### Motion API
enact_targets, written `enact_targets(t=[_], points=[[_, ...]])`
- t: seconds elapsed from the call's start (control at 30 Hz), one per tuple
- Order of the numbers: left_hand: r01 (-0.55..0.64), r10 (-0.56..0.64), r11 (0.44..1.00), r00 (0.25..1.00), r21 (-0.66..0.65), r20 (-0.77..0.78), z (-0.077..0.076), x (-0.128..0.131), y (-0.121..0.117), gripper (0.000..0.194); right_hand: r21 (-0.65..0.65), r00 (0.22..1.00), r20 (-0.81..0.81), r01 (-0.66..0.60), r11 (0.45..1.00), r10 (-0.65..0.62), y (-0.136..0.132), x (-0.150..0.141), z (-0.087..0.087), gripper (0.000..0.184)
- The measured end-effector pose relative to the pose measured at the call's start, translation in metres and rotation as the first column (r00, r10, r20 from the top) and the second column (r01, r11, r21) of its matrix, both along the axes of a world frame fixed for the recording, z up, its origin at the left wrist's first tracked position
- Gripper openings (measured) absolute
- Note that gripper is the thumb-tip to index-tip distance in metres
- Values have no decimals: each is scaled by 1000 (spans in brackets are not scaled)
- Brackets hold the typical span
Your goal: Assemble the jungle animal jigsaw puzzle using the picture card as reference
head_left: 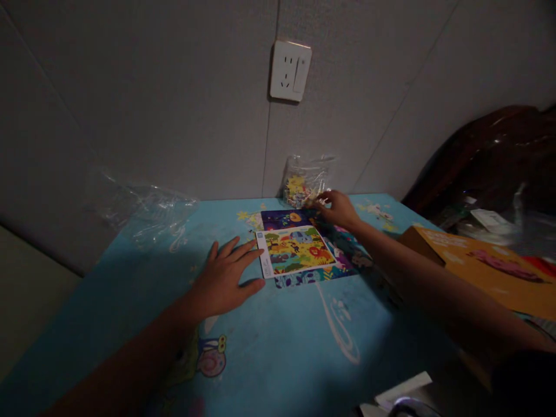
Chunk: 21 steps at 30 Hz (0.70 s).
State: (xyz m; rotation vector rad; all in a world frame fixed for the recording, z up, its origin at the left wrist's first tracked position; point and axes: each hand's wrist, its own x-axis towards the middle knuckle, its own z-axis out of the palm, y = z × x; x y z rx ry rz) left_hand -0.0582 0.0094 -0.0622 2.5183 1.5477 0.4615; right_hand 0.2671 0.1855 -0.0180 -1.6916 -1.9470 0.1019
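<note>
My left hand lies with fingers stretched out on the blue table, its fingertips at the left edge of a picture card with zoo animals on it. That card rests on a larger purple and teal picture sheet. My right hand is past the sheet's far edge, fingers bent together at the lower edge of a clear plastic bag of puzzle pieces. The bag stands against the wall. What the right fingertips pinch, if anything, is too dark and small to make out.
An empty clear plastic wrapper lies at the back left. An orange box stands at the right, by my right forearm, with more plastic packaging behind it. A wall socket is above the table.
</note>
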Motion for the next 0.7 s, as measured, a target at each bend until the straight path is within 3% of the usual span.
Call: enact_targets(t=[0.07, 0.13, 0.2, 0.27, 0.33, 0.4, 0.5, 0.57, 0.63, 0.7], points=[[-7, 7, 1000, 1000, -1, -6, 0, 0, 0, 58, -147, 950, 115, -272, 951, 289, -20, -3, -13, 42], [-14, 14, 1000, 1000, -16, -13, 1, 1, 0, 58, -212, 838, 132, -497, 841, 529, -36, -9, -19, 55], [-20, 20, 999, 1000, -29, -16, 3, 2, 0, 60, -231, 725, 188, -624, 747, 663, -48, -17, -20, 77], [-28, 28, 999, 999, -31, -19, 5, 3, 1, 63, -253, 669, 255, -650, 716, 698, -56, -26, -17, 96], [-36, 35, 999, 999, -35, -28, 5, 4, 1, 64, -262, 684, 256, -631, 730, 683, -61, -31, -14, 107], [-43, 42, 998, 999, -46, -35, 4, 4, 2, 65, -262, 746, 172, -595, 760, 643, -61, -31, -11, 103], [-50, 49, 998, 998, -38, -28, 1, 4, 3, 66, -290, 864, -81, -497, 818, 496, -53, -16, -9, 60], [-46, 45, 999, 999, -20, -24, -1, 3, 3, 65, -279, 893, -296, -419, 864, 338, -42, 2, -9, 45], [-43, 42, 999, 999, -13, -28, -1, 2, 4, 64, -153, 820, -547, -295, 943, 168, -25, 24, -10, 46], [-47, 46, 999, 998, -20, -38, -1, 1, 4, 63, 3, 721, -692, -18, 1000, 15, -7, 48, -12, 47]])
